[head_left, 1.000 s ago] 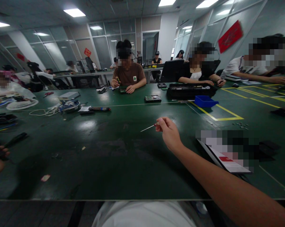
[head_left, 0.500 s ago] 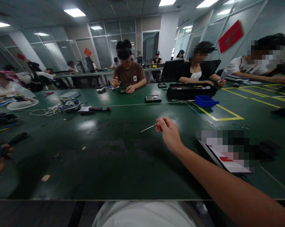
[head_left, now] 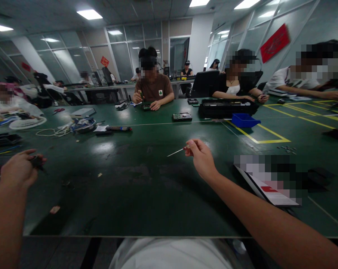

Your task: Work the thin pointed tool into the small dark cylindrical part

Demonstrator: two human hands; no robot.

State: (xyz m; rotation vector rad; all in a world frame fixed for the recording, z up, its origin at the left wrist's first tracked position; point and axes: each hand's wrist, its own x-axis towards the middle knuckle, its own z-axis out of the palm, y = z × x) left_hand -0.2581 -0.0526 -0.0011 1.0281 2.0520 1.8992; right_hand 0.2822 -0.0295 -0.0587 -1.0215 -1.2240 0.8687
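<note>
A thin screwdriver (head_left: pixel 175 152) is pinched between the thumb and fingers of my right hand (head_left: pixel 200 155), its bare shaft pointing left above the green tabletop. My left hand (head_left: pixel 19 170) is over the left side of the table, fingers closed around a small dark object (head_left: pixel 37 161). Blur and the fingers hide what kind of object it is. Below that hand, a small pale scrap (head_left: pixel 55 210) lies on the table.
A hard drive (head_left: pixel 182 117) lies across the table, left of a blue bin (head_left: pixel 245 120) and a long black case (head_left: pixel 227 108). Right of my arm is a white booklet (head_left: pixel 266 185). Coiled cables (head_left: pixel 83 126) sit at left. Several co-workers sit around.
My left hand has come in from the left edge, moving right and slightly up with the dark object. My right hand and the screwdriver have stayed nearly still.
</note>
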